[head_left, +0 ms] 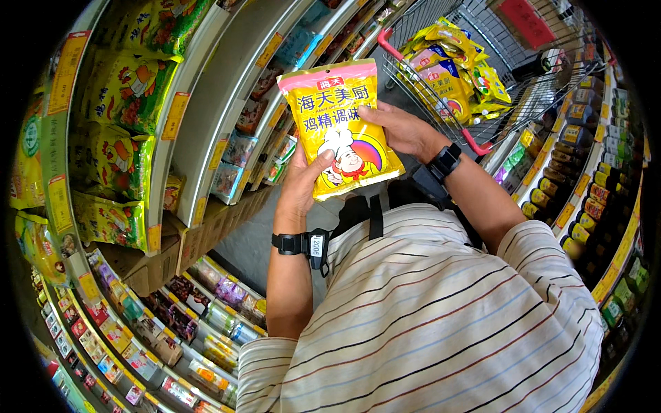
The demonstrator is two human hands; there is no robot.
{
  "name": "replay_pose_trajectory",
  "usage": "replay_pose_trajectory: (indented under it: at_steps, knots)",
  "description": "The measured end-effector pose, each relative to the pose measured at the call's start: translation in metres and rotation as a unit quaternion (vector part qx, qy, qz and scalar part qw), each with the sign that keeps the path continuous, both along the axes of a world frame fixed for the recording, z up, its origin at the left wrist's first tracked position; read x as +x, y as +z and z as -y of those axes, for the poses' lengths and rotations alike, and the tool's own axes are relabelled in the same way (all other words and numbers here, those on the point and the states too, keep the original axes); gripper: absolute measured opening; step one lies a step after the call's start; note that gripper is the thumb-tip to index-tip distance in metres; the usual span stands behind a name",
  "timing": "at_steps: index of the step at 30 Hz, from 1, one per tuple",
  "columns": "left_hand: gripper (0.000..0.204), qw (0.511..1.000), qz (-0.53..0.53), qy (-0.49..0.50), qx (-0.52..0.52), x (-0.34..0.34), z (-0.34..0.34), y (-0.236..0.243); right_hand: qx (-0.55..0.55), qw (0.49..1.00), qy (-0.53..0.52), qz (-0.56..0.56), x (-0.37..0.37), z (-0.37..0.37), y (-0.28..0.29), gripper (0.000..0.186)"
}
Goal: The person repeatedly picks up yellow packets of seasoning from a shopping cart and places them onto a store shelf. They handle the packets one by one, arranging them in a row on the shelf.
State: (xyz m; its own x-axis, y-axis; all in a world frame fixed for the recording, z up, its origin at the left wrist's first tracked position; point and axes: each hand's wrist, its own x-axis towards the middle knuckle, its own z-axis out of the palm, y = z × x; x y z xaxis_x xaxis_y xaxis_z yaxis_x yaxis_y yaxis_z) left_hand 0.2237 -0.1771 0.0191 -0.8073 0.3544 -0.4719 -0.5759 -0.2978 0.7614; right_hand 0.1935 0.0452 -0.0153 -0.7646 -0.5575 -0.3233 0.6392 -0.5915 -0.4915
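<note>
A yellow seasoning bag (352,168) with a pink top band and a cartoon chef is held up in front of my body, its printed face toward me. My left hand (301,177) grips its lower left edge, the thumb lying across the front and the other fingers hidden behind. At the upper right side, my right hand (406,129) pinches the bag's edge between thumb and fingers. Beyond it stands a wire shopping cart (447,127) with a red handle, and a heap of similar yellow bags (444,72) lies inside.
On the left, a shelf (200,131) carries green-yellow seasoning bags (113,162) with a rooster picture. Cardboard boxes (200,237) sit below it. Rows of dark bottles (558,172) fill the right shelf. A red sign (527,22) shows at the cart's far end.
</note>
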Motion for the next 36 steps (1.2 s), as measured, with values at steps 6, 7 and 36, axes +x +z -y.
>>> replay_pose_trajectory:
  at_steps: [6, 7, 36]
  knots:
    - [0.053, 0.995, -0.021, 0.02, -0.095, -0.011, 0.005, 0.007, 0.076, 0.997, 0.005, -0.01, -0.008, 0.006, 0.012, 0.052]
    - [0.054, 0.994, -0.025, 0.022, -0.107, -0.013, 0.002, 0.008, 0.099, 0.995, 0.008, -0.019, -0.008, 0.006, 0.021, 0.052]
    - [0.041, 0.964, -0.106, 0.235, -0.065, 0.018, 0.072, -0.024, 0.228, 0.916, 0.231, -0.237, 0.004, 0.083, 0.071, 0.059]
